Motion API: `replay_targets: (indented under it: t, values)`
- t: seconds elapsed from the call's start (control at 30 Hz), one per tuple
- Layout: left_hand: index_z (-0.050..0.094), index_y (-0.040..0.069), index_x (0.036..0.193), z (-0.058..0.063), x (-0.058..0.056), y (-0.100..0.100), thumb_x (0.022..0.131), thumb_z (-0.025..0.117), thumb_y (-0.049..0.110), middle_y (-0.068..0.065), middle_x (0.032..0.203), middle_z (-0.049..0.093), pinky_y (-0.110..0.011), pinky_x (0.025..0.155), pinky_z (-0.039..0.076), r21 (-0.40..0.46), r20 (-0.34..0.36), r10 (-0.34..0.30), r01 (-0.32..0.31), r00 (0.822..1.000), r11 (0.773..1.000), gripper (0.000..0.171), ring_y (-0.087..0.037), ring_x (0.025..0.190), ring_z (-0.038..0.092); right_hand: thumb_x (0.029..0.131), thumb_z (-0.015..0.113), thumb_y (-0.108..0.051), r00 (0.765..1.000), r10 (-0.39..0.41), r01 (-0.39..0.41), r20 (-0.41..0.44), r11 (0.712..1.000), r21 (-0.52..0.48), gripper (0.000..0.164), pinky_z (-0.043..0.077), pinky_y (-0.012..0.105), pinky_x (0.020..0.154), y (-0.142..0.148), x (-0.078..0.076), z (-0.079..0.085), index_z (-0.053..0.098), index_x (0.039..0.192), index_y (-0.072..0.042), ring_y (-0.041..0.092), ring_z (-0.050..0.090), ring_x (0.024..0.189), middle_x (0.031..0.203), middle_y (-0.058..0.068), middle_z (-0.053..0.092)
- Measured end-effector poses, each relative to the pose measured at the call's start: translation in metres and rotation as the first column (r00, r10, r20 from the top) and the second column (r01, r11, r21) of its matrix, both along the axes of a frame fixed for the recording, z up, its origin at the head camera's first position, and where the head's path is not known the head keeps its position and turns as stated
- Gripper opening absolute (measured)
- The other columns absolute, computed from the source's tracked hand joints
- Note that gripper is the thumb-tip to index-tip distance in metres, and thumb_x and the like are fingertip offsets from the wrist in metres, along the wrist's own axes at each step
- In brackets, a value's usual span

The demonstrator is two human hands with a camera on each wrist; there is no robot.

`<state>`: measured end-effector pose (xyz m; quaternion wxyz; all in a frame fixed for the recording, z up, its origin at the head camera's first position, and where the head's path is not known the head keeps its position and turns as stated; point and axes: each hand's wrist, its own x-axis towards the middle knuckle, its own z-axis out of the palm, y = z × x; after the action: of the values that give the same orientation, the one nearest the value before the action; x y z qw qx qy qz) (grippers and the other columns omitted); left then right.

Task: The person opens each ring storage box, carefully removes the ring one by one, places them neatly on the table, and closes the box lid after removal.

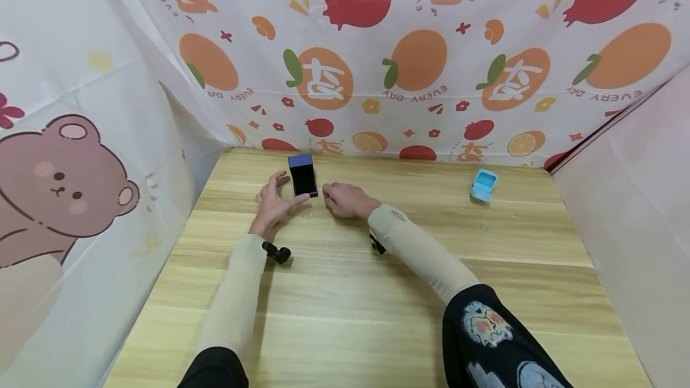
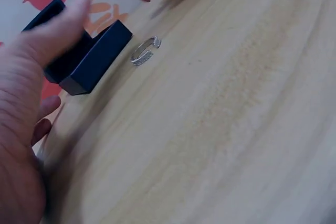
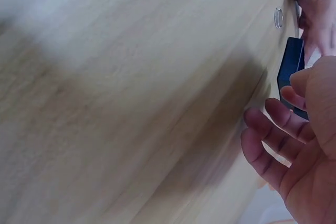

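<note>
A dark blue ring box (image 1: 303, 175) with a black inside stands with its lid up at the back of the table. In front of it a silver open-band ring (image 2: 143, 59) with small stones lies on the wood. My left hand (image 1: 272, 205) is at the box's left, fingers spread and thumb reaching across near its front edge; whether it touches the box I cannot tell. To the right of the box is my right hand (image 1: 347, 199). Its fingers (image 3: 270, 135) are loosely bent, with nothing seen between them.
A small light blue box (image 1: 483, 185) with its lid up stands at the back right of the wooden table (image 1: 350, 316). Nearer than it is a faint small mark or object, too small to tell. A fruit-print curtain (image 1: 372, 106) hangs behind the table.
</note>
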<state>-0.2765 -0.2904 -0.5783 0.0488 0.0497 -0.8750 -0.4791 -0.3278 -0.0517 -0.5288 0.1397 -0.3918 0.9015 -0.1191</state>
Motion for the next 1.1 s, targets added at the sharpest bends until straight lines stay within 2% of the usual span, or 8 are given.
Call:
replay_targets:
  t: [0.1,0.2,0.27,0.4,0.5,0.63,0.87,1.1]
  values:
    - [0.025,0.013,0.160,0.017,0.006,0.002,0.092,0.072,0.050,-0.013,0.163,0.039,-0.058,0.125,0.008,0.177,0.049,-0.001,-0.008,0.999,0.984,0.090,-0.036,0.153,0.023,0.108,0.043,-0.027,1.000,-0.016,0.016,0.002,1.000,-0.021,0.019,0.051,0.032,0.075,0.005,0.000,0.002,0.059,0.113,-0.018,0.015,0.060,0.088,0.104,0.000,0.064]
    - [0.024,0.007,0.159,0.037,0.012,0.002,0.100,0.063,0.038,-0.019,0.164,0.033,-0.058,0.125,0.020,0.334,0.076,0.005,-0.030,0.997,0.942,0.077,-0.037,0.153,0.026,0.108,0.043,-0.027,1.000,-0.029,0.029,-0.003,0.999,-0.041,0.021,0.052,0.032,0.079,0.010,-0.001,0.004,0.060,0.115,-0.017,0.015,0.059,0.090,0.106,0.001,0.064]
    - [0.026,0.005,0.158,0.047,0.014,0.001,0.103,0.059,0.033,-0.022,0.162,0.033,-0.055,0.122,0.026,0.364,0.063,0.021,-0.043,0.998,0.930,0.070,-0.037,0.149,0.032,0.108,0.043,-0.026,0.999,-0.039,0.039,-0.006,0.998,-0.059,0.022,0.053,0.033,0.082,0.014,-0.001,0.008,0.061,0.116,-0.016,0.016,0.059,0.092,0.108,0.002,0.065]
    - [0.035,0.006,0.154,0.059,0.014,-0.004,0.104,0.055,0.036,-0.020,0.157,0.042,-0.048,0.117,0.033,0.343,-0.008,0.114,-0.104,0.993,0.934,0.062,-0.032,0.139,0.040,0.108,0.044,-0.025,0.999,-0.048,0.048,-0.002,0.994,-0.094,0.024,0.054,0.035,0.090,0.021,0.000,0.021,0.062,0.119,-0.013,0.017,0.061,0.099,0.112,0.004,0.066]
    - [0.041,0.012,0.151,0.064,0.010,-0.006,0.103,0.055,0.042,-0.015,0.153,0.047,-0.045,0.114,0.033,0.321,-0.099,0.179,-0.139,0.979,0.937,0.058,-0.027,0.135,0.044,0.108,0.043,-0.024,0.999,-0.045,0.044,-0.004,0.990,-0.132,0.027,0.054,0.036,0.096,0.025,0.000,0.034,0.061,0.124,-0.010,0.019,0.063,0.107,0.118,0.006,0.067]
    - [0.049,0.016,0.144,0.080,0.005,0.003,0.102,0.054,0.048,-0.010,0.146,0.052,-0.047,0.113,0.031,0.284,-0.200,0.208,-0.147,0.957,0.948,0.052,-0.025,0.133,0.046,0.109,0.043,-0.024,0.998,-0.057,0.052,-0.023,0.982,-0.182,0.034,0.051,0.041,0.105,0.031,-0.001,0.054,0.058,0.134,-0.007,0.024,0.063,0.123,0.132,0.010,0.065]
    - [0.055,0.003,0.133,0.114,0.004,0.051,0.107,0.047,0.036,-0.018,0.134,0.056,-0.051,0.114,0.031,0.139,-0.336,0.141,-0.099,0.931,0.985,0.043,-0.032,0.129,0.045,0.109,0.039,-0.027,0.982,-0.172,0.146,-0.072,0.948,-0.282,0.046,0.035,0.052,0.120,0.054,0.000,0.088,0.044,0.149,-0.006,0.034,0.044,0.145,0.153,0.014,0.052]
    - [0.055,0.001,0.138,0.131,0.009,0.101,0.107,0.044,0.030,-0.021,0.139,0.058,-0.058,0.117,0.023,-0.052,-0.414,0.027,-0.053,0.910,0.997,0.043,-0.039,0.135,0.043,0.108,0.041,-0.026,0.927,-0.327,0.237,-0.182,0.889,-0.393,0.047,0.039,0.051,0.116,0.081,0.005,0.117,0.044,0.150,-0.004,0.035,0.049,0.141,0.151,0.017,0.052]
